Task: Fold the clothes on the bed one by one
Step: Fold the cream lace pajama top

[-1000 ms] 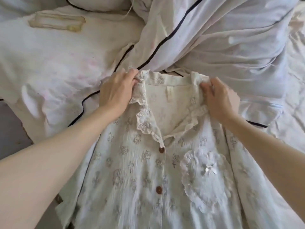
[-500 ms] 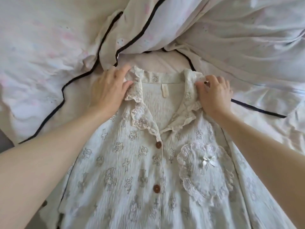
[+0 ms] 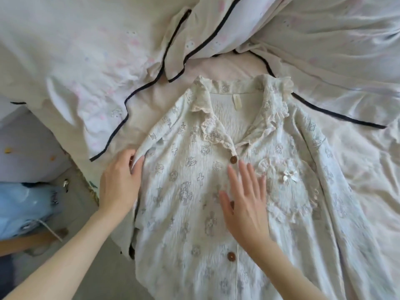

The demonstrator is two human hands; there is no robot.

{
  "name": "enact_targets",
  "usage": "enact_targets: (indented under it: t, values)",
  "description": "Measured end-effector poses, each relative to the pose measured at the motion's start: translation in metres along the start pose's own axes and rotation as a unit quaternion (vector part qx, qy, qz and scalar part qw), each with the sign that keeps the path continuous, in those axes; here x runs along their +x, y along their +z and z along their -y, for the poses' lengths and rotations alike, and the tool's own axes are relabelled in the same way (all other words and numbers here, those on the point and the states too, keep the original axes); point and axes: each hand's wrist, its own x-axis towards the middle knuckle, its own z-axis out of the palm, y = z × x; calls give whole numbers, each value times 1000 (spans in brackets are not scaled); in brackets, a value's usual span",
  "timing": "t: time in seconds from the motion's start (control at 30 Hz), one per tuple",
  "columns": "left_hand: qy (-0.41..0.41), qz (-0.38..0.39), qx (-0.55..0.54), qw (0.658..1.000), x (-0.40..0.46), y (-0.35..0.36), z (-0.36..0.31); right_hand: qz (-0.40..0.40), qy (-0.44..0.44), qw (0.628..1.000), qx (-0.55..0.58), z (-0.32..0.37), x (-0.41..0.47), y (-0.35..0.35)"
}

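A pale printed pyjama shirt (image 3: 188,191) with a lace collar, brown buttons and a lace heart pocket lies face up on the bed, collar pointing away from me. My left hand (image 3: 120,185) grips the shirt's left shoulder edge between thumb and fingers. My right hand (image 3: 244,195) lies flat with straight fingers on the button placket in the middle of the chest, just left of the lace pocket (image 3: 287,182).
A crumpled white quilt with dark piping (image 3: 121,68) is bunched across the far side and right of the bed (image 3: 357,161). The bed's left edge drops to the floor, where a blue item (image 3: 23,211) lies.
Both hands have left the collar. The left moved down to the left shoulder edge and the right came to the chest, flattening out. The camera view shifted back, showing more of the shirt.
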Motion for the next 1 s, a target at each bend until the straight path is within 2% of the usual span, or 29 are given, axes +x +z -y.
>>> enact_targets:
  t: [0.13, 0.3, 0.4, 0.47, 0.57, 0.63, 0.7, 0.77, 0.87, 0.93, 0.97, 1.0]
  values:
    - [-67, 38, -136, 988, 22, -24, 13, 65, -15, 997, -44, 20, -16, 11]
    - [-18, 72, -163, 984, 70, -58, 13, 115, 3, 988, -99, 24, -12, 13]
    - [36, -5, -103, 994, 102, -75, 11, 110, 9, 988, -107, 33, -5, 9]
    - [85, -58, -17, 995, 112, -81, 13, 116, 12, 988, -99, 41, -2, 10]
    - [143, -90, 81, 982, 114, -81, 19, 144, 6, 985, -99, 51, 4, 17]
    - [189, -100, 102, 971, 110, -75, 28, 169, 23, 981, -94, 55, 6, 20]
    - [208, -101, 119, 966, 95, -67, 43, 159, 37, 984, -71, 58, 5, 21]
    - [192, -108, 122, 968, 61, -59, 57, 143, 44, 988, -42, 63, -6, 18]
    - [175, -105, 63, 977, -4, -42, 68, 138, 51, 989, -14, 64, -40, 16]
    - [117, -11, -25, 993, -39, -26, 68, 143, 64, 988, -14, 58, -68, 18]
    - [51, 57, -93, 993, -51, -18, 66, 145, 74, 986, -17, 54, -81, 19]
    - [-40, 120, -164, 978, -62, -9, 65, 149, 85, 985, -24, 51, -93, 20]
